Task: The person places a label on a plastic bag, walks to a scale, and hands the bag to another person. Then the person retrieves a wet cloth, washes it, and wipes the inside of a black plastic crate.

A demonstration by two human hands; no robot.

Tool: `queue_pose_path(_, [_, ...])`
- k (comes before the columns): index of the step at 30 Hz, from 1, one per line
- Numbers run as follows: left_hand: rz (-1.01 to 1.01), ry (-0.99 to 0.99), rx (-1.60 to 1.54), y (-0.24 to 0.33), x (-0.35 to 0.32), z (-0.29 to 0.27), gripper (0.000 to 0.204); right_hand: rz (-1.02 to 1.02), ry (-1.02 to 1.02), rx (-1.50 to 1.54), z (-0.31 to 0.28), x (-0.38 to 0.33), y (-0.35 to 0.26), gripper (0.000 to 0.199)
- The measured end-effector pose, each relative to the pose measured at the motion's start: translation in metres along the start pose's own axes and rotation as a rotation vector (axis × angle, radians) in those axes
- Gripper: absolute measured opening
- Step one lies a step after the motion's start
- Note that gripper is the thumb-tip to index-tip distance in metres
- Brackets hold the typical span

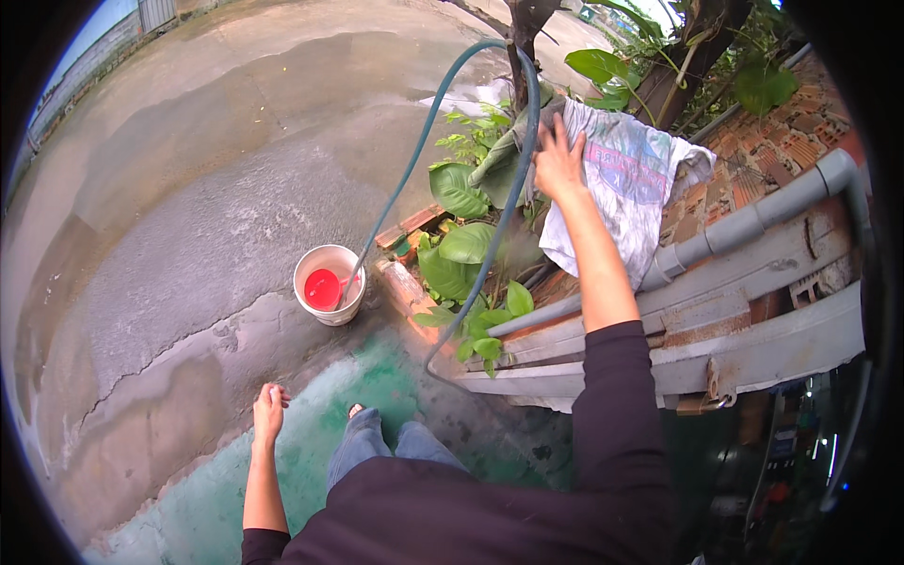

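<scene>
My right hand (560, 166) reaches out with its fingers spread, at the place where a grey-green cloth (501, 169) meets a white printed cloth (617, 179). The fingers look slightly blurred, and neither cloth is gripped in them. Both cloths hang over the brick ledge beside the plants. Low on the left, my left hand (270, 411) hangs in the air with its fingers loosely curled and nothing visible in them. Ahead of it, a white bucket (329, 315) stands on the concrete with a red round dipper (323, 289) inside. A blue-green hose (399, 182) arches from the bucket over a branch.
Leafy plants (460, 243) grow in a brick-edged bed (408, 294). A thick grey pipe (753, 221) runs along the tiled brick ledge (791, 141) on the right. Wet, cracked concrete (217, 226) spreads ahead, and green-painted floor (320, 395) lies under my feet.
</scene>
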State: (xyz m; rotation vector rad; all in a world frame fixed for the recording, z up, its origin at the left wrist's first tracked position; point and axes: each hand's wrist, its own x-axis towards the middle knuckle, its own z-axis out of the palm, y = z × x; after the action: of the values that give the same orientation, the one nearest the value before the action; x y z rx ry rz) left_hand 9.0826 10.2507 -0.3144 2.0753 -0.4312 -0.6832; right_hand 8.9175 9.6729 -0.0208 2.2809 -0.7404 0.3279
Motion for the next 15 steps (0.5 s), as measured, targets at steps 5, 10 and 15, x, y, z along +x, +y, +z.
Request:
queue_pose_path(5, [-0.069, -0.097, 0.061, -0.036, -0.027, 0.031, 0.03, 0.276, 0.034, 0.394, -0.01, 0.021, 0.023, 0.03])
queue_pose_path(10, [-0.153, -0.236, 0.151, -0.053, -0.05, 0.047, 0.03, 0.767, 0.06, 1.356, -0.097, 0.072, 0.145, 0.037])
queue_pose_path(15, [-0.131, -0.09, 0.083, -0.042, -0.034, 0.04, 0.029, 0.452, 0.415, 1.441, -0.178, 0.139, 0.221, 0.047])
